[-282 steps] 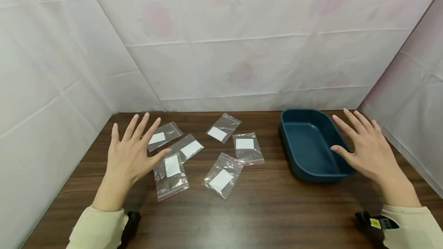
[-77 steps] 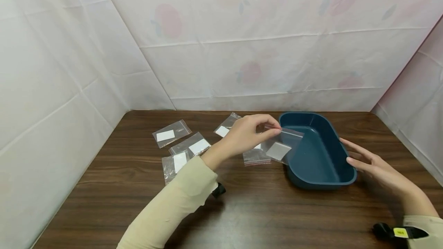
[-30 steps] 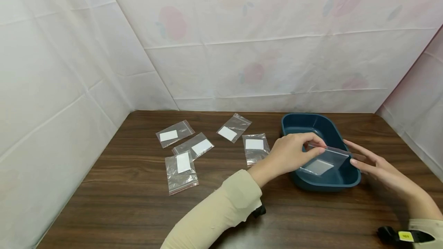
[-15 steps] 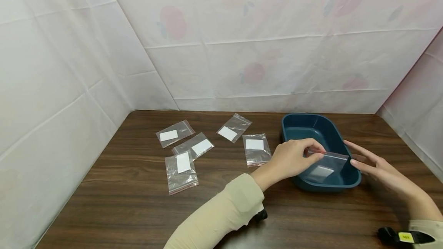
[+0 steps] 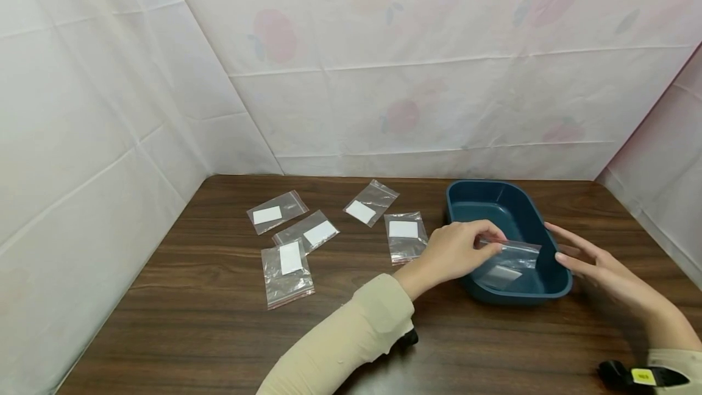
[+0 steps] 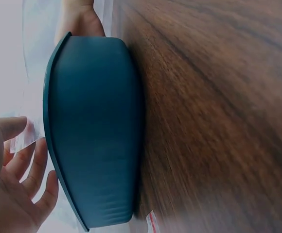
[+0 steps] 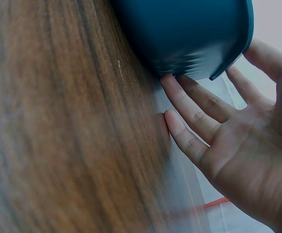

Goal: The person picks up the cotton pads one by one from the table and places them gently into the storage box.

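My left hand (image 5: 457,252) pinches a clear zip bag (image 5: 512,255) by its top edge, between thumb and index finger. A white label shows through the bag, which hangs inside the dark blue plastic bin (image 5: 496,215). In the left wrist view the bag (image 6: 22,143) shows near the thumb, beyond the bin's rim. At the bin's right side is my right hand (image 5: 600,267), its thumb at the rim and its fairly straight fingers against the outer wall. The right wrist view shows those fingertips (image 7: 170,82) along the bin's underside edge.
Several more labelled zip bags lie flat on the brown wooden table (image 5: 219,334). One bag (image 5: 406,236) is just left of the bin, another (image 5: 372,203) farther back. At the left, one bag (image 5: 287,276) overlaps its neighbour (image 5: 307,230). White cloth (image 5: 411,78) walls the table's back and sides.
Both hands were spread and apart from the bags at first. My left hand has lifted the front middle bag and lowered it into the bin. My right hand has come against the bin.
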Demonstrator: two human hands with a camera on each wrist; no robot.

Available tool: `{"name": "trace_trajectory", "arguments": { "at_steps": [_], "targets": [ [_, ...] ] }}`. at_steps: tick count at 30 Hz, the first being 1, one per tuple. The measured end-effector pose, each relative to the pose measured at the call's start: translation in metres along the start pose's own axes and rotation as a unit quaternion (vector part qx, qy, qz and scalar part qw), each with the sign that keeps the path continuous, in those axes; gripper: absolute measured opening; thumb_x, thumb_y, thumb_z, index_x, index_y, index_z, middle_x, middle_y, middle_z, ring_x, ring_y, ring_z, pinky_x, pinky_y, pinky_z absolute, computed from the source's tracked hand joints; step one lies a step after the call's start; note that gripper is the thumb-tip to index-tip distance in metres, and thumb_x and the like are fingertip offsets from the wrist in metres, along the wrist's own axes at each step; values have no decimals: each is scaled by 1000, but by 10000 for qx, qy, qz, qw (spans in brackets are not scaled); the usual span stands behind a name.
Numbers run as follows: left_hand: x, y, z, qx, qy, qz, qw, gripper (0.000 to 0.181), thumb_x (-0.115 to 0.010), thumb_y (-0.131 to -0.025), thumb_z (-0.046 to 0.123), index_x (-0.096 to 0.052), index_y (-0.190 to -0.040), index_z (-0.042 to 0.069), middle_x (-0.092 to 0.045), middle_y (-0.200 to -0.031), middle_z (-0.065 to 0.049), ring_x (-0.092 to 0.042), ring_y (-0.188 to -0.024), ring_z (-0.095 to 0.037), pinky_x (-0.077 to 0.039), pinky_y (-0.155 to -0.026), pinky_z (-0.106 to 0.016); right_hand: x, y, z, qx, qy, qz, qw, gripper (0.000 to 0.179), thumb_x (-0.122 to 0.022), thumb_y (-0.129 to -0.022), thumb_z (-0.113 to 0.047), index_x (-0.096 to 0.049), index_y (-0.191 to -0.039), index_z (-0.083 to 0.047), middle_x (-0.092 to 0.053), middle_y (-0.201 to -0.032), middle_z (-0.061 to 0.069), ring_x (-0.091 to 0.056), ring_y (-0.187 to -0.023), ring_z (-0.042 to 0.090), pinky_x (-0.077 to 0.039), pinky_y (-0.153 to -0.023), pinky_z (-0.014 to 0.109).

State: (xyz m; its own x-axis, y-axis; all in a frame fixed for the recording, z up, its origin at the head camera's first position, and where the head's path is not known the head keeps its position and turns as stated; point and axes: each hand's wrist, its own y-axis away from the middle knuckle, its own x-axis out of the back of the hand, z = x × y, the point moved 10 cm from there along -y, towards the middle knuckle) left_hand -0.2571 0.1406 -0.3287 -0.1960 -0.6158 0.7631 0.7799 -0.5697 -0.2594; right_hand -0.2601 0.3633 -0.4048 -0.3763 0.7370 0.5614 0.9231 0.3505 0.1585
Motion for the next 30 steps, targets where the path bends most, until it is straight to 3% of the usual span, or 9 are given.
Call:
{"name": "trace_trajectory", "arguments": {
  "at_steps": [3, 4, 9, 12, 16, 21, 27, 29, 30],
  "targets": [
    [3, -1, 0, -38, -110, 46, 9999, 17, -62, -99, 35, -69, -114, 31, -67, -104, 22, -47, -77, 10, -38, -63, -9, 0, 0, -1, 57, -20, 9, 10000, 59, -41, -108, -25, -13, -160, -30, -20, -160, 17, -37, -117, -10, -32, -92, 77],
    [4, -1, 0, -67, -156, 64, 9998, 17, -62, -99, 35, -69, -114, 31, -67, -103, 22, -47, -77, 10, -38, -64, -9, 0, 0, -1, 62, -58, 1, 10000, 59, -41, -108, -25, -13, -160, -30, -20, -161, 16, -36, -116, -13, -31, -92, 78],
    [13, -3, 5, -245, -374, 79, 9990, 17, -63, -99, 35, -69, -114, 30, -66, -102, 22, -48, -78, 11, -38, -63, -8, 0, 0, 0, 28, -29, 21, 10000, 59, -41, -109, -26, -13, -160, -31, -20, -161, 13, -36, -117, -13, -36, -94, 72],
    [20, -4, 8, -333, -517, 122, 9980, 17, -64, -98, 35, -69, -114, 29, -66, -102, 22, -49, -79, 11, -38, -62, -8, 1, 0, 0, 23, 110, 62, 9999, 59, -41, -108, -27, -14, -160, -30, -21, -161, 12, -37, -116, -14, -44, -93, 56],
    [30, -4, 10, -416, -653, 203, 9968, 18, -64, -98, 35, -69, -114, 29, -66, -104, 20, -51, -82, 8, -38, -62, -8, 1, 0, -1, 38, 227, 96, 9997, 59, -41, -109, -26, -13, -160, -30, -22, -161, 7, -36, -118, -13, -45, -90, 48],
    [40, -1, 7, -484, -588, 223, 9968, 17, -64, -98, 33, -70, -113, 27, -66, -104, 18, -53, -84, 6, -39, -64, -8, 1, 0, -1, -61, 218, 124, 9997, 59, -42, -108, -29, -13, -160, -31, -19, -161, 12, -34, -127, -1, -42, -92, 53],
    [45, 6, -5, -410, -410, 73, 9983, 17, -65, -98, 33, -70, -112, 27, -63, -102, 20, -53, -87, 6, -40, -68, -11, 0, 0, -1, -154, -12, 136, 9998, 61, -43, -108, -30, -11, -160, -33, -11, -161, 23, -26, -137, 46, -34, -94, 71],
    [45, 8, -9, -400, -380, -27, 9985, 17, -65, -97, 34, -70, -112, 27, -63, -100, 21, -53, -85, 6, -41, -67, -12, 0, 1, -1, -158, -74, 122, 9998, 61, -43, -108, -30, -11, -160, -33, -10, -162, 23, -24, -137, 49, -32, -94, 73],
    [45, 9, -10, -408, -363, -77, 9985, 17, -65, -97, 34, -70, -112, 27, -63, -100, 21, -54, -85, 6, -41, -66, -13, 1, 1, -1, -154, -50, 134, 9998, 61, -43, -108, -30, -12, -160, -33, -10, -162, 22, -26, -138, 44, -33, -94, 72]
  ]
}}
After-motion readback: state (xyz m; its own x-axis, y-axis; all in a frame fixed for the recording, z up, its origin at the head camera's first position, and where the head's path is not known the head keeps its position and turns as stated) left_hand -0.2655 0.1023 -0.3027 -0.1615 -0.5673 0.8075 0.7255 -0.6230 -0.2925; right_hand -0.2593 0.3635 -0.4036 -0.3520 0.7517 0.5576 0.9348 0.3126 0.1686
